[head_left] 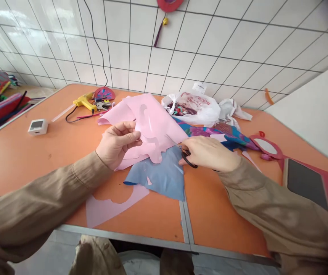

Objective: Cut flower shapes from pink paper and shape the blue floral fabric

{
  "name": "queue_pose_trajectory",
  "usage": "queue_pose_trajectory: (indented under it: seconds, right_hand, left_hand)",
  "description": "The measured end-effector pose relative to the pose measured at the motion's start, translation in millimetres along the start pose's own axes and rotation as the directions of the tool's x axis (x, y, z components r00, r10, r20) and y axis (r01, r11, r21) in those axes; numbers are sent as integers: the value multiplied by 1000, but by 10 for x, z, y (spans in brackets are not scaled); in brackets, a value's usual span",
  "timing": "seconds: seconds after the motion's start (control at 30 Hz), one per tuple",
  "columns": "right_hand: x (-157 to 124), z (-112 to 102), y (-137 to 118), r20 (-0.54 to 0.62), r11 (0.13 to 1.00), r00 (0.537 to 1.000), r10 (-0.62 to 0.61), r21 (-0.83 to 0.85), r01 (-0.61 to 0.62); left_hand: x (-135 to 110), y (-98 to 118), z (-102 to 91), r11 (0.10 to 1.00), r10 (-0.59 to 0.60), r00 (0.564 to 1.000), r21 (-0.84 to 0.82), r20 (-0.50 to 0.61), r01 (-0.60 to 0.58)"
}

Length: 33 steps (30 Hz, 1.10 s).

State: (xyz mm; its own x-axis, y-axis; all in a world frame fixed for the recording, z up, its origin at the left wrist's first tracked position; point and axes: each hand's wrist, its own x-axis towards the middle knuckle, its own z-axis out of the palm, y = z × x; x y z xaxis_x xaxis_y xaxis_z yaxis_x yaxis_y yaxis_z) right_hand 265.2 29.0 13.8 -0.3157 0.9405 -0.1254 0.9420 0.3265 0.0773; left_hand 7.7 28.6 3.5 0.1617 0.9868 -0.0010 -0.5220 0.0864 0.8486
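My left hand (120, 144) pinches the edge of a pale pink cut-out piece (147, 131) with curved outlines, held up over the table. Behind and under it spreads a larger pink sheet (164, 122). In my right hand (206, 152) is a pair of scissors with black handles (188, 159); the blades point left toward the pink material and are mostly hidden by my fingers. Beneath both hands lies a blue piece of fabric (166, 173), with a small pink scrap (149, 181) on it. A pink offcut (109, 210) rests nearer the front edge.
At the back left lie a yellow glue gun (85, 102) and a white box (38, 126). A white plastic bag (201, 109) sits against the tiled wall, near patterned fabric (198, 130). On the right are an oval red-rimmed piece (267, 146) and a dark panel (305, 183).
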Motion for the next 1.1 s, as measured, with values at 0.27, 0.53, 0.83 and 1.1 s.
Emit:
queue_pose_trajectory:
  seconds: [0.27,0.53,0.83,1.1]
  right_hand:
    - [-88,-218,37,-136,811,983,-123,558,179]
    - [-280,-280,-422,-455,465,886,91,806,366]
    - [-269,-285,-459,-295,248,941,167,936,250]
    - [-229,-211,-449,-287,264,940,182,936,234]
  left_hand:
    - [-64,45,320,987,-2,990,160,139,-20]
    - [-109,-57,520,968,46,974,232,223,-99]
    - [-117,-89,516,970,21,977,234,213,-72]
    - [-87,-126,504,970,-20,973,242,229,-37]
